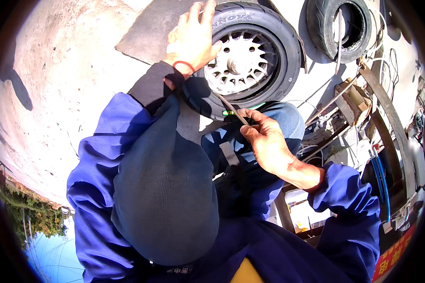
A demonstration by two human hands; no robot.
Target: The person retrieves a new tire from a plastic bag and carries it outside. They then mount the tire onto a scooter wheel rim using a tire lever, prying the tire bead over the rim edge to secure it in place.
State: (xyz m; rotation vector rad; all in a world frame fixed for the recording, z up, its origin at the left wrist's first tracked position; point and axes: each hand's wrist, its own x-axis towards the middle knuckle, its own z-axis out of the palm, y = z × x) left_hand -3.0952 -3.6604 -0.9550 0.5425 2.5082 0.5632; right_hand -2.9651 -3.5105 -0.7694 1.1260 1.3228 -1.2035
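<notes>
A small black tyre (pixel 288 61) lies flat on its side, with a pale spoked wheel rim (pixel 241 63) inside it. My left hand (pixel 192 40) rests on the tyre's left side, its fingers spread and holding nothing. In my right hand (pixel 267 144) is a thin metal tyre lever (pixel 231 107), gripped between thumb and fingers. The lever's far end reaches the near edge of the rim, where tyre and rim meet; its tip is hard to make out. My bent knee in jeans (pixel 288 120) is beside the tyre's near right side.
Under the tyre is a dark textured mat (pixel 144 35). A second tyre (pixel 318 26) lies at the far right. Along the right are a cardboard box (pixel 358 101), a curved metal strip (pixel 387 101), rods and blue tubing (pixel 381 186). A dark cloth shape (pixel 167 188) blocks the lower middle.
</notes>
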